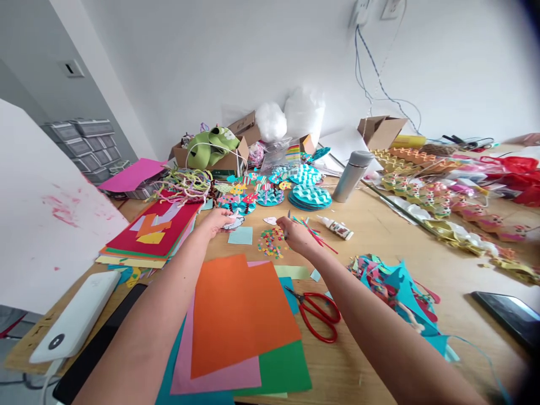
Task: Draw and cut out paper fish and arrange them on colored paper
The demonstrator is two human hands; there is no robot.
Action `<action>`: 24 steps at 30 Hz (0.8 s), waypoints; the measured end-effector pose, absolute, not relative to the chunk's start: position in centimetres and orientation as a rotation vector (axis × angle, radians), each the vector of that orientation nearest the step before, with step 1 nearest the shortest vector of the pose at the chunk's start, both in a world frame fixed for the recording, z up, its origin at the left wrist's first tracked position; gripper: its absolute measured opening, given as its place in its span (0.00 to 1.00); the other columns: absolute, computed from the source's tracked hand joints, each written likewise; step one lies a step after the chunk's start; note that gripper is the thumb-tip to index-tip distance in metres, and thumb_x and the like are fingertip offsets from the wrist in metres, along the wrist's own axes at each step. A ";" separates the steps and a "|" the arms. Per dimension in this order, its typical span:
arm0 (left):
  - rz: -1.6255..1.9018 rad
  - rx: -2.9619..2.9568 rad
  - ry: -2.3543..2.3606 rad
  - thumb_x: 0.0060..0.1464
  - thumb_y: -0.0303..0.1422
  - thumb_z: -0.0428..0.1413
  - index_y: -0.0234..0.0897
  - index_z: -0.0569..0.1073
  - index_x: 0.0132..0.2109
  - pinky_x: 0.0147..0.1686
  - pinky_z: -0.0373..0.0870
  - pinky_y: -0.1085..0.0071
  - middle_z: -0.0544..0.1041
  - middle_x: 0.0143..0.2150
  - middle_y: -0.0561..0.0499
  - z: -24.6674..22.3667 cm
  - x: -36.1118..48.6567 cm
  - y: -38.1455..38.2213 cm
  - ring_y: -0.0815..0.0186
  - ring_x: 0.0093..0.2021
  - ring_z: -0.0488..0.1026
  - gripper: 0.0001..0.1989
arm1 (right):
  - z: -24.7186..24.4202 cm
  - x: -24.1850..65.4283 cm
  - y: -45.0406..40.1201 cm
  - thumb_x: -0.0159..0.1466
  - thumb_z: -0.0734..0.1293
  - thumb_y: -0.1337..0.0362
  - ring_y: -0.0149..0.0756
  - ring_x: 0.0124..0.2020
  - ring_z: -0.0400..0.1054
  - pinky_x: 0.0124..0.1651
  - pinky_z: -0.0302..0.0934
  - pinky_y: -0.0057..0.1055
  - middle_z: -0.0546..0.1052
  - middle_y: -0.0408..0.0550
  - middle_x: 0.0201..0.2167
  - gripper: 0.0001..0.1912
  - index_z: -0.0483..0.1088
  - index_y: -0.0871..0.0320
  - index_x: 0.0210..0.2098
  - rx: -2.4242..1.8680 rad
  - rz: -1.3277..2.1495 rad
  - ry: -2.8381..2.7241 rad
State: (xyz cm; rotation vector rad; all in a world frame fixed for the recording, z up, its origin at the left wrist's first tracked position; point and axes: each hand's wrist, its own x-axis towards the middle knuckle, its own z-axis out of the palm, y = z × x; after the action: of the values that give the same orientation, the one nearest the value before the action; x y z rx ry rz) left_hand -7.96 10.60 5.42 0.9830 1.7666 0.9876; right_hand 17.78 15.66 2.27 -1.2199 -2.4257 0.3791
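My left hand is closed, its fingers pinching a small white paper cutout with a dark wavy outline. My right hand is closed around a slim dark pen, mostly hidden by the fingers. Just left of those fingers is a small pale cutout with a dark outline. Colourful paper dots are scattered below it, and a light blue paper square lies between the hands. Thin red and green strips stick out beyond my right hand, near a white glue bottle.
Coloured paper sheets and red-handled scissors lie between my forearms. Blue wavy paper discs and a silver flask stand behind. Paper scraps and a phone are at right, a white power bank at left.
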 end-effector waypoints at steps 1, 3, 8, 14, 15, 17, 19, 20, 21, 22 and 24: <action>1.004 0.968 1.759 0.48 0.29 0.63 0.34 0.71 0.42 0.30 0.74 0.72 0.78 0.30 0.50 5.5 -8.2 10.3 0.66 0.28 0.77 0.14 | 2.3 17.1 16.3 0.62 0.61 0.72 0.42 0.41 0.73 0.39 0.60 0.31 0.79 0.52 0.39 0.15 0.69 0.55 0.47 -1.215 0.359 -2.464; 1.038 0.930 1.736 0.49 0.26 0.61 0.34 0.70 0.44 0.30 0.74 0.72 0.78 0.31 0.50 5.8 -8.7 9.7 0.66 0.28 0.77 0.13 | 2.2 16.0 17.5 0.59 0.63 0.74 0.44 0.42 0.73 0.41 0.60 0.33 0.79 0.54 0.40 0.17 0.70 0.55 0.47 -1.218 0.326 -2.509; 1.137 0.908 1.693 0.50 0.23 0.59 0.32 0.70 0.45 0.30 0.74 0.71 0.78 0.34 0.48 6.8 -9.9 8.1 0.66 0.28 0.77 0.14 | 2.5 14.8 18.1 0.59 0.63 0.74 0.52 0.48 0.69 0.48 0.57 0.42 0.78 0.58 0.39 0.15 0.70 0.57 0.45 -1.255 0.225 -2.561; 1.198 0.978 1.712 0.49 0.26 0.61 0.31 0.70 0.45 0.31 0.74 0.71 0.78 0.37 0.47 7.1 -10.4 7.3 0.68 0.28 0.77 0.15 | 2.9 11.6 13.7 0.65 0.60 0.71 0.42 0.53 0.66 0.53 0.55 0.36 0.76 0.53 0.45 0.15 0.70 0.54 0.48 -0.914 0.244 -2.716; 1.185 0.995 1.726 0.49 0.26 0.61 0.31 0.70 0.45 0.30 0.74 0.71 0.78 0.36 0.47 6.9 -10.2 7.4 0.68 0.28 0.76 0.15 | 2.9 11.1 12.9 0.65 0.60 0.70 0.42 0.52 0.66 0.53 0.55 0.36 0.76 0.54 0.45 0.15 0.71 0.55 0.48 -0.866 0.257 -2.749; 1.142 1.038 1.760 0.49 0.27 0.61 0.32 0.70 0.46 0.28 0.73 0.72 0.78 0.35 0.48 6.4 -9.8 7.8 0.68 0.27 0.76 0.15 | 2.9 10.4 11.6 0.65 0.60 0.71 0.42 0.50 0.67 0.53 0.55 0.37 0.76 0.55 0.43 0.14 0.71 0.57 0.47 -0.816 0.278 -2.793; 1.085 1.096 1.794 0.49 0.27 0.61 0.33 0.71 0.46 0.27 0.72 0.73 0.78 0.35 0.49 5.8 -9.3 8.5 0.67 0.28 0.76 0.15 | 3.1 10.4 10.9 0.64 0.60 0.72 0.42 0.47 0.68 0.52 0.56 0.37 0.76 0.55 0.40 0.13 0.72 0.57 0.45 -0.794 0.327 -2.799; 1.051 1.130 1.812 0.50 0.27 0.61 0.33 0.71 0.46 0.28 0.73 0.73 0.78 0.36 0.49 5.4 -9.1 9.0 0.67 0.29 0.76 0.15 | 3.3 10.6 10.7 0.64 0.60 0.71 0.42 0.47 0.69 0.51 0.57 0.37 0.76 0.54 0.39 0.13 0.72 0.58 0.45 -0.779 0.365 -2.778; 1.014 1.166 1.832 0.50 0.27 0.60 0.33 0.72 0.46 0.29 0.73 0.72 0.78 0.36 0.50 5.0 -8.8 9.5 0.67 0.30 0.76 0.14 | 3.6 11.0 10.6 0.65 0.61 0.71 0.42 0.46 0.69 0.50 0.57 0.36 0.76 0.54 0.39 0.12 0.72 0.58 0.45 -0.766 0.415 -2.737; 0.973 1.205 1.852 0.51 0.27 0.60 0.33 0.72 0.45 0.30 0.73 0.72 0.78 0.37 0.50 4.6 -8.6 10.1 0.66 0.32 0.76 0.13 | 3.9 11.5 10.7 0.65 0.61 0.70 0.41 0.45 0.69 0.49 0.58 0.35 0.76 0.54 0.41 0.12 0.72 0.58 0.45 -0.763 0.470 -2.673; 0.878 1.283 1.894 0.53 0.29 0.60 0.32 0.73 0.44 0.34 0.74 0.70 0.77 0.38 0.49 3.7 -8.2 11.3 0.65 0.35 0.76 0.11 | 4.5 12.6 10.9 0.65 0.61 0.68 0.40 0.43 0.70 0.46 0.60 0.33 0.76 0.55 0.42 0.12 0.71 0.58 0.46 -0.789 0.562 -2.492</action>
State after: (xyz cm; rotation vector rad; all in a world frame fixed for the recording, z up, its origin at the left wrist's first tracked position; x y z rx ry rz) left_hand -8.24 11.32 3.68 1.2831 1.8938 0.8784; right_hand 12.61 10.88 4.52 -0.7893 -2.4916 0.5624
